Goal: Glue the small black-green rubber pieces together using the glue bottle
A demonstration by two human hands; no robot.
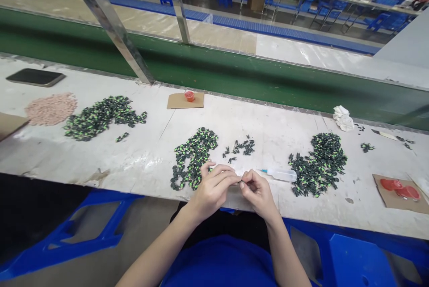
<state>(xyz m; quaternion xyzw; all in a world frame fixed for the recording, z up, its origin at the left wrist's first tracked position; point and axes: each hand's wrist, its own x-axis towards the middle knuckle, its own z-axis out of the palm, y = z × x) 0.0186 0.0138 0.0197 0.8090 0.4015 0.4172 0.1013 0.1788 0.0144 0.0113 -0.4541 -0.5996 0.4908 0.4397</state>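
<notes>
Over the front of the white table, my left hand and my right hand meet fingertip to fingertip. Pinched between them is a small dark part, mostly hidden by the fingers. Just behind my left hand spreads a pile of black and green parts. A loose scatter of small black pieces lies beyond both hands. To the right of my right hand rests a clear syringe with a blue tip, touching another pile of dark parts.
At left are a third dark pile, pinkish pieces and a phone. Cardboard with a red cup sits behind; cardboard with red lumps, white tissue and a knife lie right. A metal post rises behind.
</notes>
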